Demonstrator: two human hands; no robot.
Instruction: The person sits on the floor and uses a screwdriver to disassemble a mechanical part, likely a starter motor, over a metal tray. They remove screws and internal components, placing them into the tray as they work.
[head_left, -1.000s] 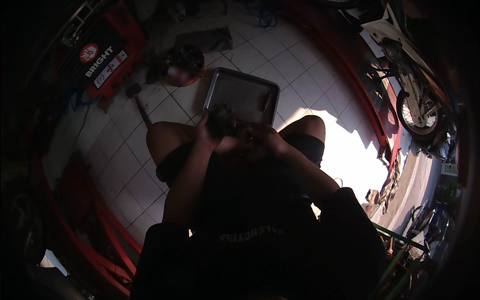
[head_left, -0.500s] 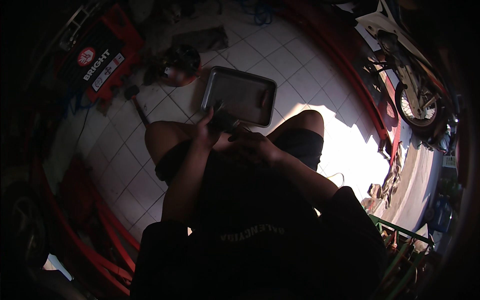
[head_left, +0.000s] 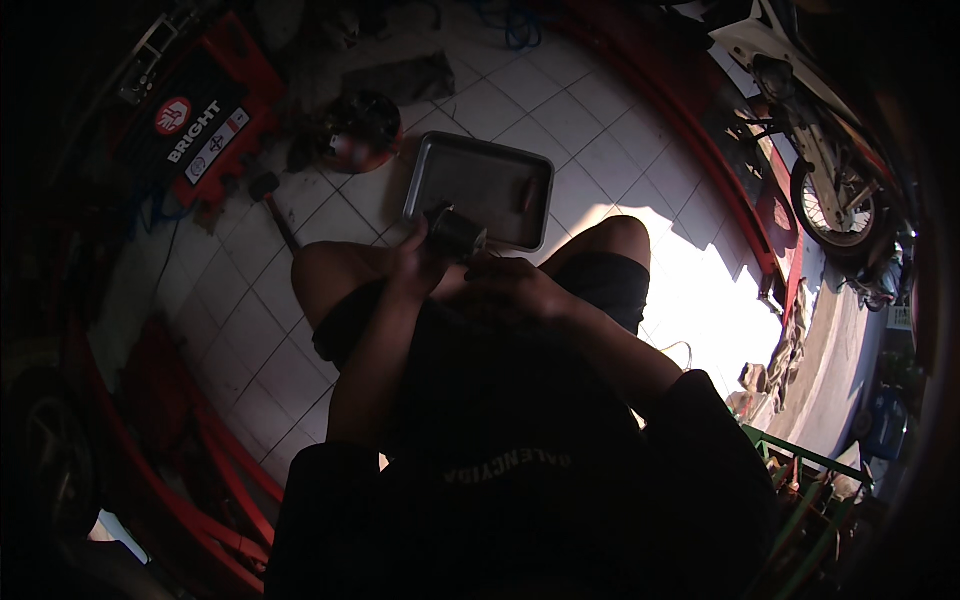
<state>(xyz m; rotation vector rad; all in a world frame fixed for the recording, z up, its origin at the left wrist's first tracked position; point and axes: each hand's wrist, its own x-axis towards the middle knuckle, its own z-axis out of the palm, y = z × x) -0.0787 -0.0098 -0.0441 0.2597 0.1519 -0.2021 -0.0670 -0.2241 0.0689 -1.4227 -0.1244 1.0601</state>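
A dark, roughly cylindrical metal part (head_left: 458, 233) is held above my lap, its exact kind unclear in the dim light. My left hand (head_left: 412, 260) grips it from the left side, thumb up along it. Close to its lower right end, my right hand (head_left: 515, 290) has its fingers curled; shadow hides whatever is in them. Just beyond the part lies a grey metal tray (head_left: 470, 180) on the floor. Inside it, toward the right wall, rests a small reddish object (head_left: 528, 195), too dark to name.
A mallet (head_left: 264, 188) stands left of my knee. Behind it sit a round red-and-black container (head_left: 362, 140) and a red-framed dark panel (head_left: 190, 125). Red rails (head_left: 690, 150) run along the right, with a motorcycle (head_left: 835, 190) beyond. A green metal frame (head_left: 800, 450) is at lower right.
The metal part has turned in my left hand, so its rounded side and right end show more plainly. My right hand has shifted slightly; the tray stays in place.
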